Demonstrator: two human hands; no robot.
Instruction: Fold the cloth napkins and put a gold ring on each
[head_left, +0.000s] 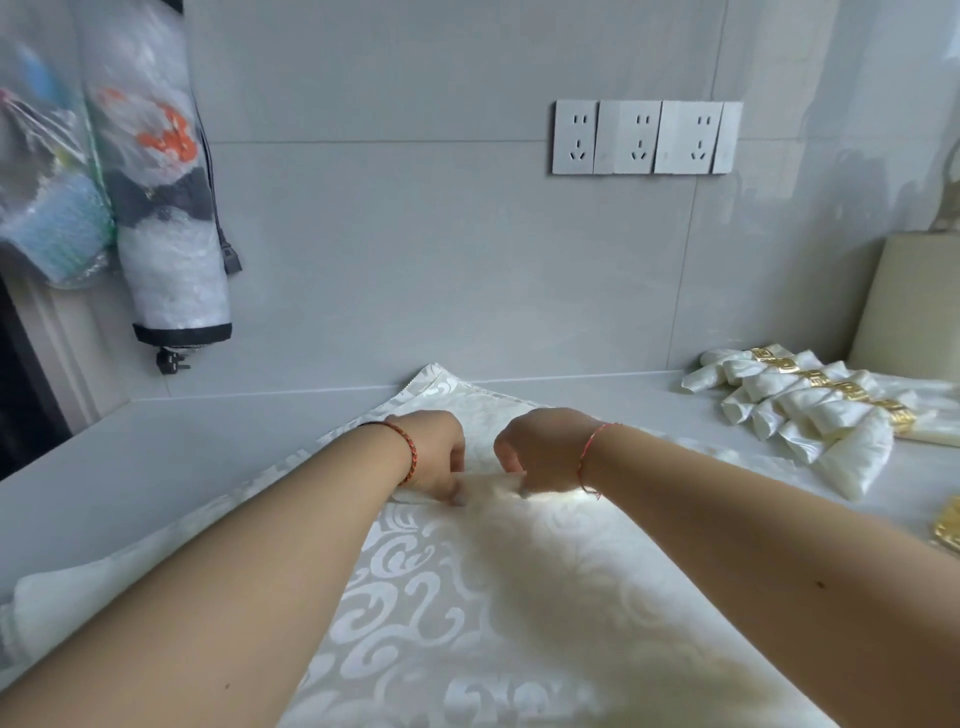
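Observation:
A white damask napkin (467, 597) with a swirl pattern lies spread on the grey counter (156, 447), one corner pointing at the wall. My left hand (434, 454) and my right hand (540, 452) sit close together near its middle. Both pinch a raised pleat of the cloth between curled fingers and thumb. At the right, several folded napkins (800, 410) lie in a row, each wearing a gold ring (852, 391). A loose gold ring (948, 527) shows at the right edge.
A tiled wall with three power sockets (644, 137) stands behind the counter. Plastic bags and a rolled item (166, 208) hang at the left with a black plug below. A cream cushion (909, 306) leans at the far right.

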